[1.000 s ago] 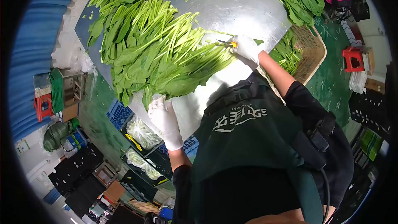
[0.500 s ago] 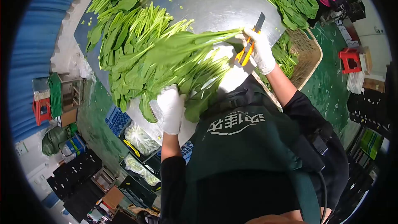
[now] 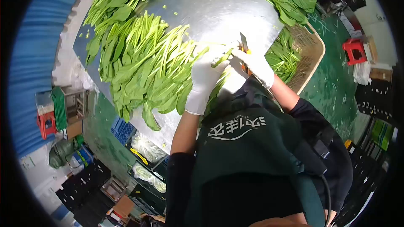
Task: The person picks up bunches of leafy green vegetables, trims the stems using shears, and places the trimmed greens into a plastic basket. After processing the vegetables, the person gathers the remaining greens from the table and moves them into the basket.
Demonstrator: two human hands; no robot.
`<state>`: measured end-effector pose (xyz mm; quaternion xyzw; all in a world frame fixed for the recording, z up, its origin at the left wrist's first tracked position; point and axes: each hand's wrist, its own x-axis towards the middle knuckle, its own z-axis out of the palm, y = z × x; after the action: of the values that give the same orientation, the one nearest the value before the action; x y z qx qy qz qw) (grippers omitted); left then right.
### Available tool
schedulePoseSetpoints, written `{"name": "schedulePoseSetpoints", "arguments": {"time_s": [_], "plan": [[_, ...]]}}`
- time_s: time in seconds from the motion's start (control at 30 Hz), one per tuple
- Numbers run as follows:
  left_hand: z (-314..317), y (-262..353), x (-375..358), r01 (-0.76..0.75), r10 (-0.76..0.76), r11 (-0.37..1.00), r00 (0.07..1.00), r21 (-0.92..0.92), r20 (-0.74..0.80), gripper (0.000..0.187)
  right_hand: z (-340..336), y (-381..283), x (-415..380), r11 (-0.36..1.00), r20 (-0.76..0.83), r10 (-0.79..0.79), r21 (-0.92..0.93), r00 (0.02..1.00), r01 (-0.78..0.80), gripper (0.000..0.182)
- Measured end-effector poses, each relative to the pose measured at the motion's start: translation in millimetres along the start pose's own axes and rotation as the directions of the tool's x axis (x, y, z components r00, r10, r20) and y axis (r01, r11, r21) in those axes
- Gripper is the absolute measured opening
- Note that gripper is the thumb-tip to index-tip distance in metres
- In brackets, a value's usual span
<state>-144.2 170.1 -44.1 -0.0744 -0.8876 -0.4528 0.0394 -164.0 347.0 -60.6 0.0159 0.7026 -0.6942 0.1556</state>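
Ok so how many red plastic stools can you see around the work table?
2. One red stool stands on the green floor at the right, past the woven basket. The other red stool sits at the left beside stacked crates. More may be hidden behind clutter.

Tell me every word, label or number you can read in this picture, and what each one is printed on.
White characters on the person's dark green apron: they appear upside down from this view and are stylised, so I cannot read them reliably.
A line of tiny print just above those characters: too small to read.
Packets and boxes on the floor at lower left: any labels are too blurred to read.
Nothing legible shows on the metal table, the leafy greens or the woven basket.
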Motion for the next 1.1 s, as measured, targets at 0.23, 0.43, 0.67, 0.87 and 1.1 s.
{"name": "schedulePoseSetpoints", "arguments": {"time_s": [0.23,0.43,0.67,0.87,1.1], "plan": [[19.7,-3.1,-5.5,0.254,-0.254,0.966,0.967,-0.056,0.006,0.016,-17.2,10.0,-15.8,0.67,0.13,-0.26,-0.689,0.957,0.276,0.033],[26.1,-7.5,-10.7,0.001,-0.004,1.0,0.994,-0.029,-0.11,0.014,-13.3,27.5,-4.3,0.687,0.189,-0.178,-0.679,0.966,0.259,0.021],[-37.0,-39.9,-43.2,0.372,-0.442,0.817,0.895,-0.44,-0.063,0.007,-27.3,90.2,44.9,0.603,-0.01,-0.212,-0.788,0.977,0.123,0.018],[-35.3,-67.2,-40.6,0.303,-0.298,0.944,0.953,0.128,-0.063,0.016,-56.5,115.7,57.1,0.44,-0.013,-0.184,-0.895,0.983,0.07,0.018],[24.0,-114.6,-2.2,0.197,-0.106,0.835,0.974,0.514,-0.201,0.013,-211.1,125.7,-23.6,0.143,-0.27,-0.149,-0.958,0.951,-0.249,0.021]]}}
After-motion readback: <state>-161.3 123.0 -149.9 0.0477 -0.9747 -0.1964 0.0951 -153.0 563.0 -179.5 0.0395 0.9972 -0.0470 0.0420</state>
